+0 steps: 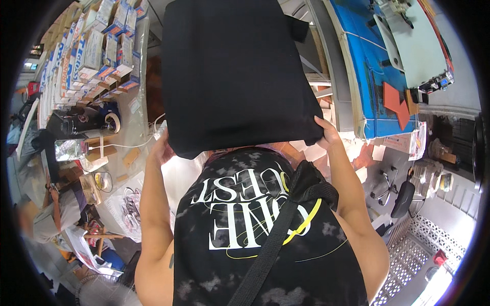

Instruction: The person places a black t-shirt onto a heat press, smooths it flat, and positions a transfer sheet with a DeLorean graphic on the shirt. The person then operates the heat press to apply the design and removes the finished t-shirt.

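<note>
A black T-shirt (229, 76) lies spread flat and smooth in front of me, its near edge falling over what looks like a board beneath. A short sleeve-like flap (298, 29) sticks out at its far right. At the near left corner, the fingers of my left hand (162, 149) curl around the cloth edge, partly hidden by it. My right hand (327, 133) grips the near right corner, thumb on top and the other fingers underneath. Whatever supports the cloth is covered by it.
Stacked long cardboard boxes (92, 56) fill the left side, above a phone (71, 150) with a white cable. To the right stands a blue-covered table (365, 66) with orange-red pieces (395, 102). An office chair (403, 199) is farther right. Another person (53, 217) is at far left.
</note>
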Demonstrator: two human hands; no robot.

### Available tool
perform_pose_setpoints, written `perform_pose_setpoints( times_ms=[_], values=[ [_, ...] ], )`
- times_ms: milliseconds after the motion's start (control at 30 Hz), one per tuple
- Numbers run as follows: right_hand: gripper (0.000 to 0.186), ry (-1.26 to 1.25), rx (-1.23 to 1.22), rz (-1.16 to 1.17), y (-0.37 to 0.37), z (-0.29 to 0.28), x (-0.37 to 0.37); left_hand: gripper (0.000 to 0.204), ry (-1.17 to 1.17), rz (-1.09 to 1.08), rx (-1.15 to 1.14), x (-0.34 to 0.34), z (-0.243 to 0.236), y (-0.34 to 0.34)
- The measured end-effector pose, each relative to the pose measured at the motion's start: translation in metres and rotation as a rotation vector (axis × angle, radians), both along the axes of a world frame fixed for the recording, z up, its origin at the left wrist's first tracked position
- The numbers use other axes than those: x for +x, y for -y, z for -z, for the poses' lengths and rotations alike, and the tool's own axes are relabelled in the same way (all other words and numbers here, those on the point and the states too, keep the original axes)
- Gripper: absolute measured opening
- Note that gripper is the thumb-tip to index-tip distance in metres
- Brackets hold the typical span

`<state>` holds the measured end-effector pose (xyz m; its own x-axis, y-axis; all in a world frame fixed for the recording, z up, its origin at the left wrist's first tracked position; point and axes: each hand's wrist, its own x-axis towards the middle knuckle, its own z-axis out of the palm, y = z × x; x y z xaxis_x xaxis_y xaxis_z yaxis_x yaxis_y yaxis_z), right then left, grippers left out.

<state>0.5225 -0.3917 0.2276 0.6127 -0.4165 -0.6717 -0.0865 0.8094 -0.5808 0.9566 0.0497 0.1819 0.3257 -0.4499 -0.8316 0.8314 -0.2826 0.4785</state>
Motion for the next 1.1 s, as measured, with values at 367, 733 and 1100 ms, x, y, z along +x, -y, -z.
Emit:
perform_pose_setpoints(
  times_ms=[367, 733, 1100],
  values=[
    [0.056, 0.026, -0.075, -0.034, -0.001, -0.011, -0.019, 0.026, 0.354, 0.186, 0.039, 0.012, -0.017, -0.055],
    [0.014, -0.356, -0.304, -0.17, -0.002, 0.004, -0.013, 0.03, 2.046, 0.433, -0.229, 0.0, -0.11, 0.216],
    [0.013, -0.328, -0.304, -0.099, -0.009, 0.014, -0.031, 0.03, 2.264, 0.665, -0.188, 0.009, -0.101, 0.257]
  ],
)
